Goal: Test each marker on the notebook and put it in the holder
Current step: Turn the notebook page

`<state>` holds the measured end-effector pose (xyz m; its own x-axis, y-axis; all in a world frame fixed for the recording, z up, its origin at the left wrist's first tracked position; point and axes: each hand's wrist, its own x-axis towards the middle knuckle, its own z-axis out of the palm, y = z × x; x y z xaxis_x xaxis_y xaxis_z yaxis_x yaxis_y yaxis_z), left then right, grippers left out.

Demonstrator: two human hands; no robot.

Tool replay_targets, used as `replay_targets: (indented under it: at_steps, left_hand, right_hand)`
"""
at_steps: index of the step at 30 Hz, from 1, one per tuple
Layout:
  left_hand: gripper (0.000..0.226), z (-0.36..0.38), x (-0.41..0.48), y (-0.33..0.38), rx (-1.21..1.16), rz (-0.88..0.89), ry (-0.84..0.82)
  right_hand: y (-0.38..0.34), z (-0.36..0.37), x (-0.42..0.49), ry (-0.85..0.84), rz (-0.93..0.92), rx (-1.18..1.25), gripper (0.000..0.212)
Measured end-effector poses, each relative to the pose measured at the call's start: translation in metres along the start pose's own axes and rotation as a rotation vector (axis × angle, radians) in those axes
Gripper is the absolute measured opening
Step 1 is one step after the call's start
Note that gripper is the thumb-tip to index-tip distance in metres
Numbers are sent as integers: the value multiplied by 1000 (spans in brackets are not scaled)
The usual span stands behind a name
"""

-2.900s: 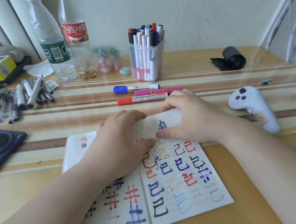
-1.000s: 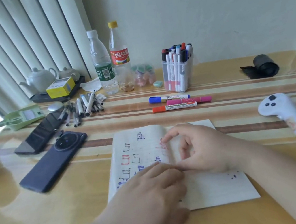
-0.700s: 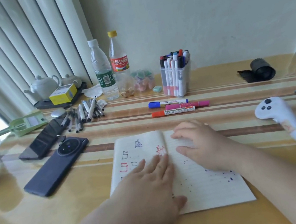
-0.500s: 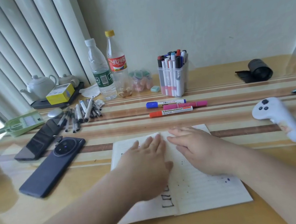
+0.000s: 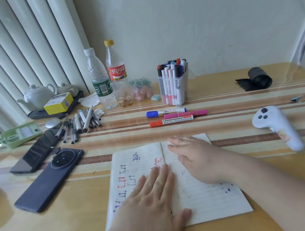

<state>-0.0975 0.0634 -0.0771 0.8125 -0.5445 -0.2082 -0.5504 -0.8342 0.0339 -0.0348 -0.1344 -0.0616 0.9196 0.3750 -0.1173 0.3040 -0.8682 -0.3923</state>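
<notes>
Head view. A: Why are both of the person's hands lying on the notebook (image 5: 210,201)?

B: To flatten it, by the look of it. The left hand (image 5: 150,198) lies palm down over the centre fold and the lower left page, with the fingers straight and close together and the thumb out on the right page. The right hand (image 5: 199,159) presses the upper right page with straight fingers. Neither hand holds anything. The right page is nearly bare, so it is probably being readied for test strokes.

A: Where are the markers?

B: Three lie on the table (image 5: 65,227) just beyond the notebook, side by side and parallel. They are the blue marker (image 5: 165,112), the pink marker (image 5: 186,114) and, nearest the person, the orange marker (image 5: 171,121). All three appear capped and are likely the ones waiting to be tested.

A: And the holder?

B: The holder (image 5: 175,88) is clear and square, and it stands upright behind them near the wall. It is crowded with markers standing on end, and little room seems left.

A: Are there other containers?

B: The cola bottle (image 5: 118,77) has a few small brownish things at its bottom, though what they are cannot be told. The black tray (image 5: 56,114) at the far left carries a white teapot (image 5: 37,96) and a yellow box (image 5: 59,105).
</notes>
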Motion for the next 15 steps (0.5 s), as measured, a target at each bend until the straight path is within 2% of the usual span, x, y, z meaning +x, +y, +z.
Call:
replay_targets:
  at_steps: [3, 4, 5, 7, 9, 11, 15]
  left_hand:
    - [70, -4, -22, 4, 87, 38, 49]
    - [69, -19, -24, 6, 20, 31, -28]
    - [70, -37, -18, 4, -40, 37, -30]
    - [74, -71, 0, -2, -191, -131, -41]
    - [59, -78, 42, -19, -205, -242, 63]
    - [39, -67, 74, -30, -144, -350, 43]
    - [30, -50, 93, -32, -169, -419, 164]
  right_hand:
    - [2, 1, 0, -12, -13, -17, 51]
    - [3, 1, 1, -5, -15, -12, 51]
    - [4, 2, 3, 10, -12, -3, 51]
    - [5, 4, 5, 42, -4, 10, 50]
    - [6, 4, 5, 87, -9, 20, 48]
    - [6, 3, 5, 111, -15, 50, 46]
    - [10, 3, 9, 165, -54, 62, 45]
